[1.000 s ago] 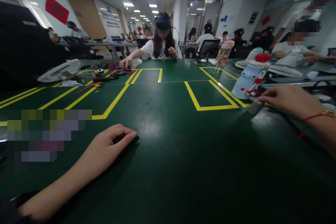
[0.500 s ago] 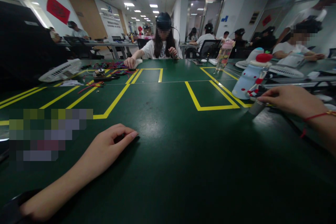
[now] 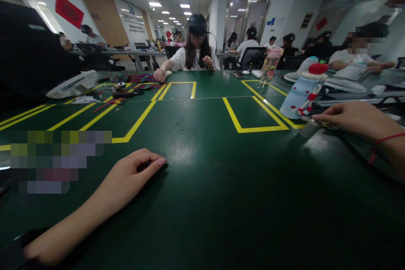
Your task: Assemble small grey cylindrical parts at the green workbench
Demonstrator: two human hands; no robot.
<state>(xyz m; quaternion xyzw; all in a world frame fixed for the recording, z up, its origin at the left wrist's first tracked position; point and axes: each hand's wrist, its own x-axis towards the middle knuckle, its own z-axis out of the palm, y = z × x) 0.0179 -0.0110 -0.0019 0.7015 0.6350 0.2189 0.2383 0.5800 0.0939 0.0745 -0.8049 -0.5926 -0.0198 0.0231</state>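
Note:
My left hand rests on the green table with its fingers curled and the thumb tip against them. Nothing shows between those fingers. At the right, my right hand pinches the top of a small grey metal cylinder, which leans at a slant low over the table. Just behind the cylinder stands a light blue bottle with a red knob-like top and red spots. My right hand's other fingers are partly hidden behind the hand itself.
Yellow tape marks outlines on the table. A pink-lidded clear bottle stands farther back, and white fans are at the right. Tangled wires lie far left, near the hand of a person seated opposite.
My right hand has shifted very slightly, its wrist a little to the right, with the cylinder still in its fingers. My left hand stays put. The opposite person's hand moved slightly right.

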